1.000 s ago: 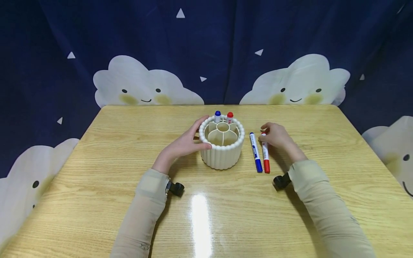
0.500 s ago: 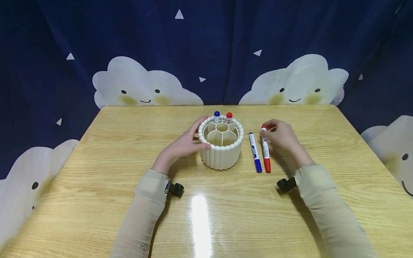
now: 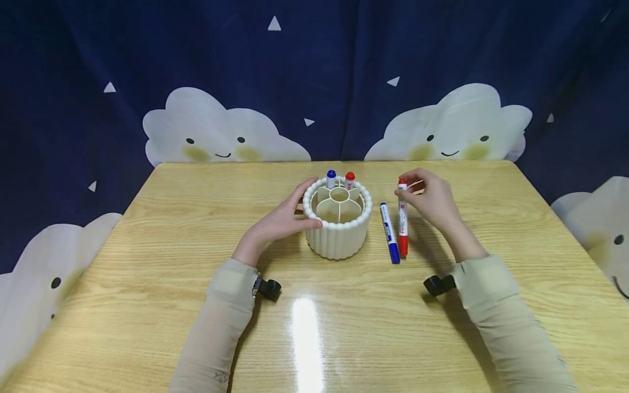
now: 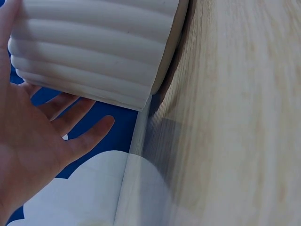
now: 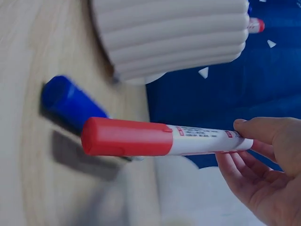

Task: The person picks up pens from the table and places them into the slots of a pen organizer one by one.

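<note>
A cream pen holder (image 3: 337,240) with a beaded rim and ribbed wall stands upright on the table. My left hand (image 3: 279,219) holds its left side, thumb at the front of the rim, fingers behind; the left wrist view shows the fingers (image 4: 89,136) spread along the ribbed wall. To the right, my right hand (image 3: 432,199) pinches a red marker (image 3: 403,218) near its far end. The marker's red cap (image 5: 127,136) points down toward me and hangs off the table in the right wrist view. Beside it a blue marker (image 3: 390,233) lies on the wood.
Inside the holder, a blue-topped marker (image 3: 331,179) and a red-topped marker (image 3: 350,180) stand in the back compartments. The wooden table (image 3: 147,262) ends at a dark blue curtain (image 3: 334,65) with cloud prints.
My right hand has risen and moved away from me, lifting the red marker off the table and tilting it up. The left hand and pen holder stay in place.
</note>
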{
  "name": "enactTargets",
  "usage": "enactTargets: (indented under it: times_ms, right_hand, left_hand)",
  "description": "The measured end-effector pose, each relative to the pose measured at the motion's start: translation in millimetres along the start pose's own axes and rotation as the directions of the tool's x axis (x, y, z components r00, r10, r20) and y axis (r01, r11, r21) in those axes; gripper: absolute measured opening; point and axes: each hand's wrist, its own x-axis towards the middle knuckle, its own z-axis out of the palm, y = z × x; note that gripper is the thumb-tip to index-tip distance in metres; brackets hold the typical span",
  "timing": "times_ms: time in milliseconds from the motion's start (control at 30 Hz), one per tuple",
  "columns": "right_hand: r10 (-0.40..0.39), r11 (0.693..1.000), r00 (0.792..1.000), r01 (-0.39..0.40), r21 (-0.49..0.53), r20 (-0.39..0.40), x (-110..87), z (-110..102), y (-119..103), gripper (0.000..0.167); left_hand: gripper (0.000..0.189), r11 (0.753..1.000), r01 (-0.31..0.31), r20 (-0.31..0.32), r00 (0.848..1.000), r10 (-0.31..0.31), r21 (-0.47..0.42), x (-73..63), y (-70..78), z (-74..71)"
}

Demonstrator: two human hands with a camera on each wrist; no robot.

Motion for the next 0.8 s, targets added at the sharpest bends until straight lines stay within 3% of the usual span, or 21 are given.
enactTargets:
  times_ms: [200, 433, 633, 800]
  right_hand:
    - [-0.065, 0.997, 0.995, 0.068, 0.035, -0.072, 0.9, -7, -18, 0.032]
    - [-0.137, 0.987, 0.98, 0.147, 0.063, -0.142, 4.1, -16, -37, 0.03]
    - [-0.146, 0.982, 0.972, 0.165, 0.09, -0.182, 10.4, -25, -54, 0.032]
    - [-0.135, 0.975, 0.965, 0.17, 0.145, -0.225, 15.1, -33, -72, 0.034]
  left_hand:
    - [0.091, 1.0, -0.004, 0.006, 1.0, 0.004, 0.004, 0.3, 0.8, -0.6]
    - [0.09, 0.999, 0.03, 0.016, 0.999, -0.029, -0.021, -6.9, 20.0, -1.0]
    - [0.091, 1.0, 0.024, 0.002, 1.0, -0.024, 0.005, 0.3, 1.9, -0.6]
    - [0.09, 1.0, -0.001, -0.006, 1.0, 0.001, 0.019, 2.3, -3.0, -0.2]
